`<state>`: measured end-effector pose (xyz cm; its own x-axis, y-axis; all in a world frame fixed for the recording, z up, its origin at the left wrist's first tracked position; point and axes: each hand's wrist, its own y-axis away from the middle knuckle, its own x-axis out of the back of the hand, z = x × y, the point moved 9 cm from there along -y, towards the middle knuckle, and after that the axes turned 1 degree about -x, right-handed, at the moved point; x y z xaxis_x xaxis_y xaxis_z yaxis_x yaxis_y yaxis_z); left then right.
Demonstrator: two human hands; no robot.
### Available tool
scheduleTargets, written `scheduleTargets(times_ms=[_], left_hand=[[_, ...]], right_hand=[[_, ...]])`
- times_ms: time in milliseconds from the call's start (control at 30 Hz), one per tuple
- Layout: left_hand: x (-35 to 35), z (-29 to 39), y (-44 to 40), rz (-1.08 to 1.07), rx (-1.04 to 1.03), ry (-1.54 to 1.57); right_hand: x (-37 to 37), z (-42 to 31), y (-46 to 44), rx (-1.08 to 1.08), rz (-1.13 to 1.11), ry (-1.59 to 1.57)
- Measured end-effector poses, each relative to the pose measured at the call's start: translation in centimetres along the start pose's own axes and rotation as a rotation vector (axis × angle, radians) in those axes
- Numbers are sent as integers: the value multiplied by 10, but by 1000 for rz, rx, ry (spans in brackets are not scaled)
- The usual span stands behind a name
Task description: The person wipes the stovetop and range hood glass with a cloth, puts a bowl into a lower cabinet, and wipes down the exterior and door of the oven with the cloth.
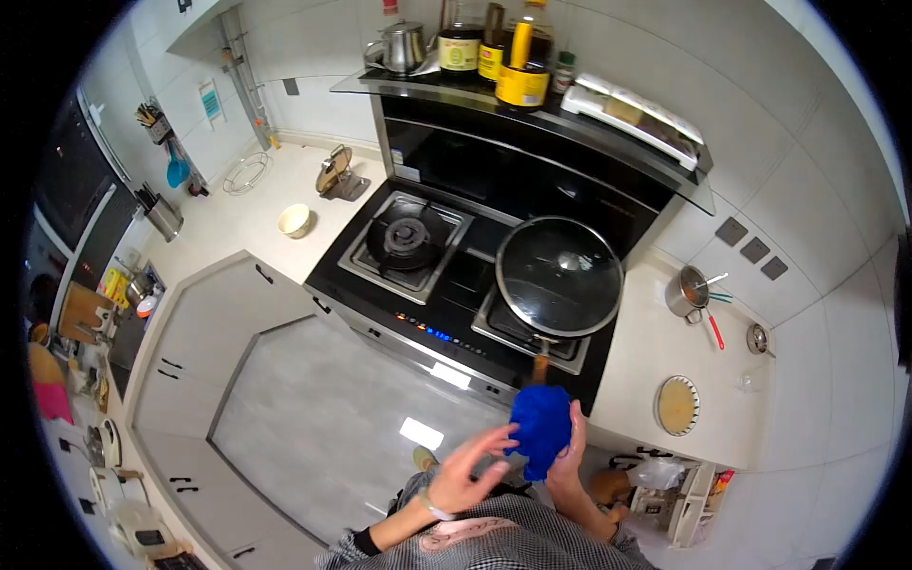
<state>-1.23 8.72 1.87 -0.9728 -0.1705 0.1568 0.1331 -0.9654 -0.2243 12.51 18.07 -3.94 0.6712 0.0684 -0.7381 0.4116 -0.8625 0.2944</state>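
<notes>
A bunched blue cloth (pixel 541 423) is held against the palm and fingers of my right hand (pixel 568 458). My left hand (pixel 465 472) is beside the cloth's left edge, fingers spread; whether its fingertips touch the cloth I cannot tell. Just beyond the cloth, the wooden handle (pixel 541 369) of a pan points toward me. That pan sits on the right burner, covered by a glass lid (pixel 532 285) with a knob, and its contents are hard to make out.
The left burner (pixel 407 236) carries no pot. On the right counter are a small saucepan (pixel 682 296) with utensils and a fluted dish (pixel 696 408) of pale yellow food. A cream bowl (pixel 294 221) stands on the left counter. Bottles (pixel 521 87) and a metal pot (pixel 404 47) line the hood shelf.
</notes>
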Motion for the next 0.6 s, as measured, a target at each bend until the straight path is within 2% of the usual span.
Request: scheduleTargets(times_ms=[33,67,100,167,200,233,267,300,367,400,500,567,600], left_hand=[[-6,0,0,5,-1,13],[7,-8,4,122,32,-18],[126,-17,26,158,115,-154],[163,-57,56,332,227,-97],[197,-58,64,335,218,-124],[217,-69,80,438,281,-108],[231,-82,95,540,347,-84],[254,-82,100,542,343,-105],[283,-94,119,691,407,-74],[299,-96,120,745,447,-74],[325,-114,120,835,478,-55],[338,-126,115,863,500,-50],[349,-129,109,891,502,-57]], right_hand=[[9,-1,-3,-42,119,24],[20,-5,-5,-83,237,50],[-46,77,-27,-105,231,-8],[-29,93,-59,-191,326,182],[-46,111,-86,-147,292,213],[-47,119,-105,-151,295,227],[-50,116,-127,-80,259,346],[-72,124,-153,-12,205,427],[-100,110,-190,214,241,727],[-110,119,-216,212,234,722],[-128,138,-285,581,63,1502],[-100,188,-323,557,58,1899],[-72,228,-356,412,-43,1930]])
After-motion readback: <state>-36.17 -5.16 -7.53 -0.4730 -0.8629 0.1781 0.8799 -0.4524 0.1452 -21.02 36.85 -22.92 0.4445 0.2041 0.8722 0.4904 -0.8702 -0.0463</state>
